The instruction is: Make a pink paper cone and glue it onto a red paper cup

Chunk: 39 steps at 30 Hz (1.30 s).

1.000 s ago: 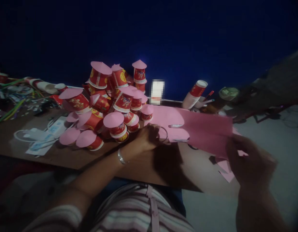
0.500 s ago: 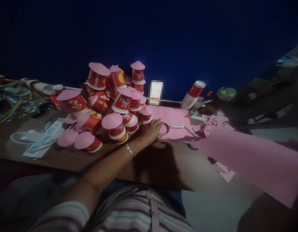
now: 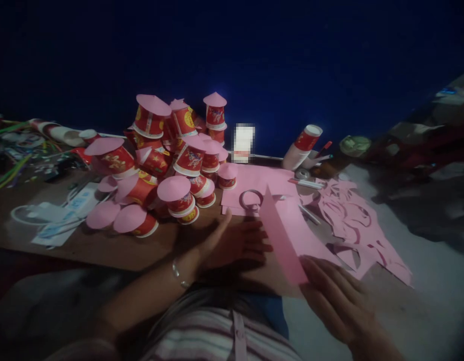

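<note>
My left hand (image 3: 228, 248) hovers above the brown table's front part, thumb raised and fingers spread, with nothing in it. A pink paper sheet (image 3: 292, 235) stands partly upright, its near side bent up toward me. The fingers of my right hand (image 3: 335, 298) close on the near corner of that sheet. Just beyond my left hand, a dark ring (image 3: 250, 200), which looks like a tape roll, lies on flat pink paper (image 3: 239, 175). Left of it are several red paper cups (image 3: 189, 163) with pink cone tops, piled and stacked.
Cut pink paper scraps (image 3: 348, 215) spread over the right side. Pens (image 3: 307, 183) lie near a leaning stack of cups (image 3: 303, 143). At the left are a white power strip (image 3: 68, 215) with its cable and tangled coloured strips (image 3: 16, 163). A dark blue wall (image 3: 254, 65) rises behind.
My left hand has drawn back off the ring toward me and spread its fingers. My right hand has come into view with the pink sheet, which has swung left, uncovering the scraps.
</note>
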Each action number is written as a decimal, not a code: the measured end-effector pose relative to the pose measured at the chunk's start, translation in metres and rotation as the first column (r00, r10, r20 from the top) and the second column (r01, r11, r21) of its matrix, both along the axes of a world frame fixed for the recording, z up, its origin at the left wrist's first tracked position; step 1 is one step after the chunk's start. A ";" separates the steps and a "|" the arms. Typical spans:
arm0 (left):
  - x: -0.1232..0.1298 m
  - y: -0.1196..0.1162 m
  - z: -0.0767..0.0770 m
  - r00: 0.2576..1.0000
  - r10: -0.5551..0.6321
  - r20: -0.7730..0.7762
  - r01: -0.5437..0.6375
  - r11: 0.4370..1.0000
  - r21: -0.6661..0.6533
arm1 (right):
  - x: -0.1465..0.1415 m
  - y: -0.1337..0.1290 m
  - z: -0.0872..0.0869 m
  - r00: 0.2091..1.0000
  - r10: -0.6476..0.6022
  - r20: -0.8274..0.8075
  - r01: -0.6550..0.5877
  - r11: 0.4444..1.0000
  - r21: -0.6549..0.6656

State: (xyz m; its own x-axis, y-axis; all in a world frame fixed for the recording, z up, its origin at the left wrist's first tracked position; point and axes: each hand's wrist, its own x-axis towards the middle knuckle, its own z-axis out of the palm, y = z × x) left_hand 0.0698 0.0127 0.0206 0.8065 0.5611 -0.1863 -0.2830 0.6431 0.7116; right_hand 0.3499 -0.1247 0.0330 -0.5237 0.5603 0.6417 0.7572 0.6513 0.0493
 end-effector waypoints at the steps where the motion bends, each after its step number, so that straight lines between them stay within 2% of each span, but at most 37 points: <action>1: -0.003 0.001 -0.002 0.999 -0.004 0.045 0.008 0.997 -0.079 | -0.011 0.013 0.003 0.998 0.038 0.053 -0.043 0.995 0.092; 3: -0.009 0.001 -0.006 0.999 0.025 0.044 -0.018 0.988 -0.156 | -0.025 0.025 0.004 0.993 0.031 0.114 -0.048 0.988 0.149; 7: -0.012 0.000 -0.011 0.974 0.140 -0.177 -0.171 0.969 -0.177 | -0.033 0.022 -0.012 0.983 0.059 0.173 -0.081 0.989 0.124; 9: -0.010 0.001 -0.012 0.958 0.157 -0.239 -0.203 0.963 -0.179 | -0.038 0.021 -0.022 0.978 0.109 0.179 -0.122 0.991 0.062; 11: -0.010 0.001 -0.015 0.945 0.175 -0.277 -0.219 0.966 -0.136 | -0.042 0.023 -0.028 0.977 0.151 0.150 -0.145 0.988 -0.053; 14: -0.017 0.002 -0.019 0.931 0.180 -0.317 -0.214 0.974 -0.077 | -0.040 0.033 -0.026 0.989 0.140 0.049 -0.126 0.966 -0.227; 16: -0.025 0.002 -0.018 0.920 0.186 -0.344 -0.224 0.972 -0.073 | -0.029 0.043 -0.020 0.998 0.058 0.006 -0.054 0.968 -0.246; 18: -0.033 0.002 -0.015 0.903 0.198 -0.381 -0.239 0.969 -0.062 | -0.011 0.057 -0.014 0.994 -0.103 0.032 0.107 0.976 -0.188; 20: -0.040 0.001 -0.010 0.887 0.219 -0.406 -0.259 0.965 -0.046 | 0.011 0.074 -0.011 0.946 -0.314 0.080 0.322 0.936 -0.141; 22: -0.046 -0.004 -0.007 0.884 0.219 -0.413 -0.269 0.961 -0.065 | 0.030 0.092 -0.014 0.874 -0.458 0.160 0.480 0.864 -0.149; 24: -0.050 -0.013 -0.007 0.886 0.189 -0.422 -0.255 0.961 -0.105 | 0.045 0.108 -0.022 0.814 -0.531 0.237 0.576 0.793 -0.200; 26: -0.053 -0.027 -0.012 0.885 0.163 -0.437 -0.228 0.968 -0.101 | 0.055 0.119 -0.031 0.788 -0.540 0.295 0.608 0.756 -0.241; 29: -0.054 -0.048 -0.022 0.876 0.172 -0.451 -0.179 0.983 0.027 | 0.060 0.129 -0.042 0.799 -0.478 0.365 0.584 0.762 -0.280; 33: -0.054 -0.066 -0.032 0.828 0.091 -0.553 -0.054 0.995 0.082 | 0.061 0.129 -0.048 0.804 -0.465 0.370 0.573 0.771 -0.278; 37: -0.057 -0.063 -0.026 0.750 0.118 -0.651 0.024 0.979 0.204 | 0.060 0.127 -0.048 0.818 -0.448 0.360 0.551 0.788 -0.273; 39: -0.062 -0.057 -0.017 0.739 0.165 -0.654 0.010 0.967 0.256 | 0.059 0.127 -0.048 0.832 -0.415 0.367 0.526 0.802 -0.285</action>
State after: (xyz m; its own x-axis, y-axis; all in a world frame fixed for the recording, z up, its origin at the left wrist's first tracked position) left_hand 0.0081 -0.0442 0.0034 0.4759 0.7123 -0.5159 0.2774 0.4351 0.8566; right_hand 0.4086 0.0024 -0.0153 -0.2543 0.9425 0.2168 0.9639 0.2288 0.1360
